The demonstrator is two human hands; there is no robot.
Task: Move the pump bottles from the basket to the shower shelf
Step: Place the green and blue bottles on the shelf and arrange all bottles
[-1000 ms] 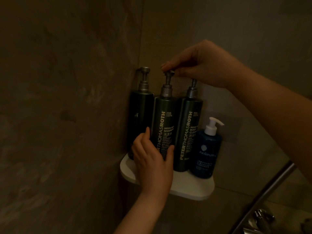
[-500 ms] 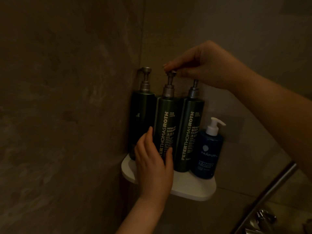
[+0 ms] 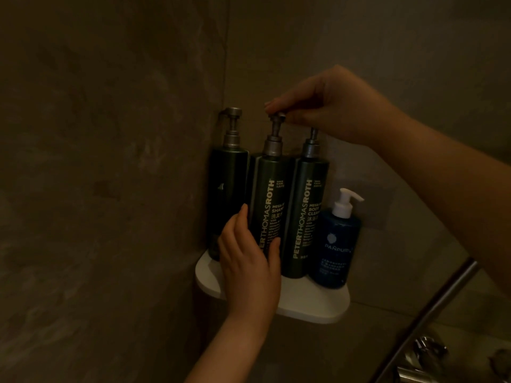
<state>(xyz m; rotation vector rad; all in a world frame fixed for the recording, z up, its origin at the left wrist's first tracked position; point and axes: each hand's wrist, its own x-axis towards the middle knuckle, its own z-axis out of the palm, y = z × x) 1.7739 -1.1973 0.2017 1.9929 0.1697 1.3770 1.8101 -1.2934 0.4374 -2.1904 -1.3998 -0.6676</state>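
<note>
Four pump bottles are standing on the corner shower shelf while the person is adjusting the middle one.

The right hand (image 3: 329, 106) is reaching in from the right, its fingertips pinching the pump head of the shampoo bottle (image 3: 266, 214), while the left hand (image 3: 249, 264) is curling around that bottle's lower body, thumb in front and fingers slipping behind toward the far-left dark bottle (image 3: 228, 200). The body-cleanser bottle (image 3: 302, 217) is touching the shampoo bottle's right side, and the small blue bottle (image 3: 336, 247) is sitting at the right end of the white shelf (image 3: 312, 305). No basket is showing, so any bottles left to move cannot be told; the placing seems nearly finished, with only straightening going on.
</note>
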